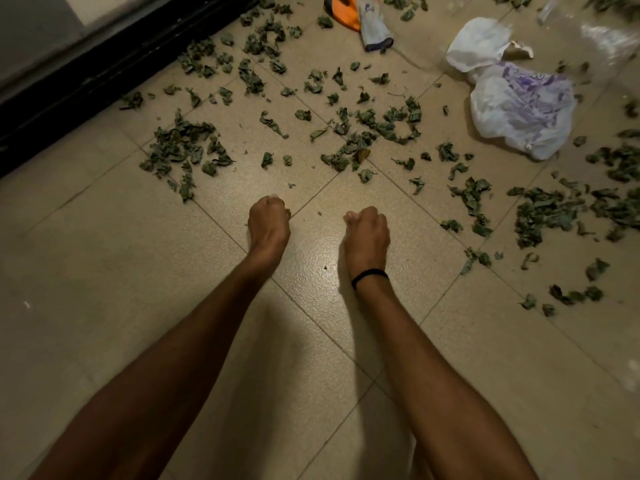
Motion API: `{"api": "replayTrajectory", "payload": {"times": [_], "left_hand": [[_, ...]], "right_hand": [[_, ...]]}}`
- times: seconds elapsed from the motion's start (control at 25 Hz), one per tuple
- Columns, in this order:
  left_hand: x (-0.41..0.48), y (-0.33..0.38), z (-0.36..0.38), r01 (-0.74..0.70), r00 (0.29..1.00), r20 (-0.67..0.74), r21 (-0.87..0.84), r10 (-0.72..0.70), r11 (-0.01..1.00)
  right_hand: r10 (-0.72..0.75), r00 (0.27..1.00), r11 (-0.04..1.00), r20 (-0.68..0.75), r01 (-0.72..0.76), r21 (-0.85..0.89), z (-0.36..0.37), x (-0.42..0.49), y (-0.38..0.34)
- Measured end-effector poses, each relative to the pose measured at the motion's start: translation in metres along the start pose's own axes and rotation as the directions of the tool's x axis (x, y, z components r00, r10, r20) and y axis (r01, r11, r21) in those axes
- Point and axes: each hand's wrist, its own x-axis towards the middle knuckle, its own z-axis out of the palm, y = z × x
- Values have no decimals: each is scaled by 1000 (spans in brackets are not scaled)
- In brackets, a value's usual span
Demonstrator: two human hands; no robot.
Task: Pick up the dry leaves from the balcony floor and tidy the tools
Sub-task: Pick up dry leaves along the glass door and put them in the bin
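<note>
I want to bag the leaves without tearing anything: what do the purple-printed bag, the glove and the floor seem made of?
The purple-printed bag looks like thin plastic film: crumpled, slightly translucent, glossy creases. The glove seems knit fabric at the grey cuff with an orange, probably rubbery coating. The floor looks like glazed ceramic tile: speckled beige, grout lines, a soft sheen.

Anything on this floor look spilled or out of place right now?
Yes. Dry green leaves lie scattered across the beige tiled floor, thickest ahead and to the right. An orange-and-grey work glove lies loose at the far edge; crumpled white plastic bags lie to its right.
</note>
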Motion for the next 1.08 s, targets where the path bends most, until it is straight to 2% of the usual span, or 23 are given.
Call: {"api": "replayTrajectory", "payload": {"times": [0.04, 0.08, 0.12, 0.16, 0.2, 0.24, 0.28, 0.32, 0.36, 0.4, 0.52, 0.6, 0.68, 0.76, 0.92, 1.0, 1.08], "left_hand": [[-2, 0, -1, -30, 999, 22, -3, 30, 1000], [-7, 0, -2, -99, 993, 59, 25, 98, 995], [-12, -1, -4, -198, 977, 100, 95, 188, 976], [-16, -4, -5, -285, 955, 137, 186, 263, 940], [-19, -5, -7, -344, 936, 164, 265, 310, 901], [-20, -7, -7, -386, 921, 184, 316, 343, 867], [-19, -10, -7, -410, 911, 200, 332, 361, 849], [-18, -13, -8, -425, 904, 211, 335, 373, 841], [-18, -15, -8, -438, 898, 203, 332, 390, 836], [-17, -17, -9, -457, 889, 174, 328, 423, 827], [-18, -18, -16, -464, 878, 45, 322, 476, 825], [-16, -20, -21, -413, 899, -16, 306, 438, 858], [-14, -21, -28, -375, 915, -28, 302, 402, 876], [-10, -24, -34, -415, 901, 34, 361, 433, 835], [-4, -29, -31, -568, 807, 218, 536, 548, 624], [-4, -30, -26, -619, 764, 273, 565, 585, 545], [-2, -32, -23, -668, 707, 322, 594, 629, 447]], "right_hand": [[136, 991, 976, -7, -132, 171, -7, 5, -2], [290, 956, 873, 44, -283, 397, -14, 10, -5], [399, 901, 661, 169, -410, 628, -23, 12, -8], [421, 844, 348, 331, -488, 801, -32, 11, -11], [376, 805, 29, 460, -506, 862, -41, 9, -12], [316, 787, -189, 530, -495, 848, -46, 7, -13], [277, 785, -287, 554, -483, 827, -48, 5, -13], [258, 789, -290, 557, -487, 824, -50, 3, -14], [263, 796, -222, 544, -499, 838, -48, 0, -15], [288, 808, -96, 515, -510, 855, -45, -1, -17], [336, 883, 456, 328, -457, 764, -33, -3, -22], [243, 950, 750, 196, -312, 583, -21, -3, -27], [69, 991, 926, 117, -107, 363, -6, -1, -30], [-66, 992, 989, 106, 50, 141, 11, 0, -32], [-207, 978, 978, 7, 207, -22, 31, -9, -27], [-176, 984, 984, -26, 176, -5, 29, -10, -26], [-37, 999, 984, -10, 39, 172, 20, -8, -31]]}}
